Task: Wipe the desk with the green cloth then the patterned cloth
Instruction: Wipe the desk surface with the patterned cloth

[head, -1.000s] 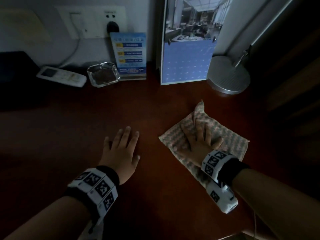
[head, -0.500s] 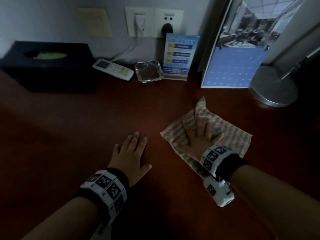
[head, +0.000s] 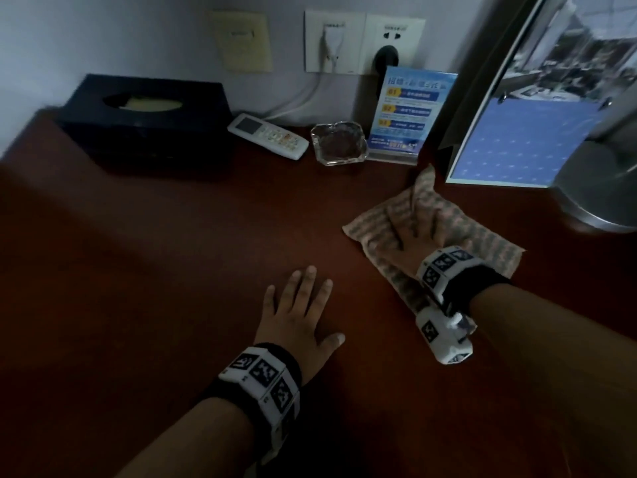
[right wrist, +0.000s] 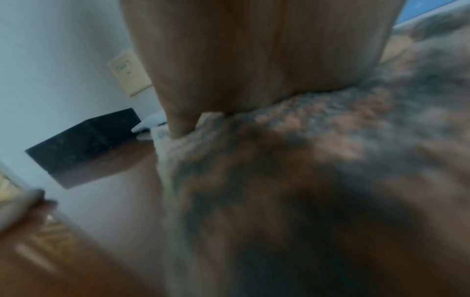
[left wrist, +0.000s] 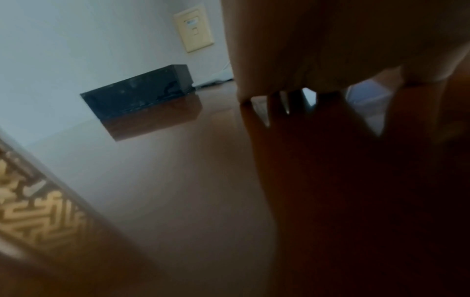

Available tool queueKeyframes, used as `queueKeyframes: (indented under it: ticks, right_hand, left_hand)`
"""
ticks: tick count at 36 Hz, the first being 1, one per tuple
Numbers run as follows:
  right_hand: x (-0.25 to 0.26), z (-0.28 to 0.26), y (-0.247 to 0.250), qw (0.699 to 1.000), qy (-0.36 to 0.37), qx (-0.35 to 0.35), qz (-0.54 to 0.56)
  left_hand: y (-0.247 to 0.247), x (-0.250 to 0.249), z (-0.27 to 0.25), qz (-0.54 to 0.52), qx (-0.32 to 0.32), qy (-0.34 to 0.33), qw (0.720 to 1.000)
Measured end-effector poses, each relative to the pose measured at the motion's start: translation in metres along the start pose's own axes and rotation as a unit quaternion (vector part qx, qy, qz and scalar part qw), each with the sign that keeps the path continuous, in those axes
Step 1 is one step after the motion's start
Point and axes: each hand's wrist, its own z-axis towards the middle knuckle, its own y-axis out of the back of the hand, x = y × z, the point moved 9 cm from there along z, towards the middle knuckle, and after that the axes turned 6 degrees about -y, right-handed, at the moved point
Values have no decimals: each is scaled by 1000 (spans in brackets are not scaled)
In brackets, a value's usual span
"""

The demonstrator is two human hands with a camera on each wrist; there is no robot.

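Left hand (head: 300,317) flat, right hand (head: 415,236) flat, fingers (head: 396,220) spread

Two bare forearms, no sleeves. Each wrist wears a black band (head: 482,284) ringed with white blocks (head: 262,377) printed in black square marker patterns — the right also carries a small white camera housing (head: 444,339).

The patterned cloth (head: 451,219), pink-and-grey zigzag, lay spread flat on the dark reddish-brown desk (head: 172,270) toward its right rear, one corner rucked up near the back, pressed under the right hand (head: 413,243)
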Motion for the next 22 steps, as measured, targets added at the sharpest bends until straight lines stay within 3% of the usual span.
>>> queueKeyframes:
  ticks: [3,5,13,17,20,22]
  right_hand:
    - [19,-2,4,1000,14,-3,-8]
    - [42,-4,2,998,43,14,-52]
    - [140,-34,0,984,171,26,-43]
    - [135,-43,3,984,165,63,-26]
    - [119,-56,13,977,189,66,70]
    - [101,-67,20,967,207,35,143]
  left_hand:
    - [0,-2,1,1,1,9,1000]
    - [0,-3,2,1,0,14,1000]
    - [4,-5,3,-22,-1,24,999]
    - [5,-3,3,-25,7,22,999]
    - [8,-4,2,-26,35,19,999]
    - [27,-8,1,-20,14,3,1000]
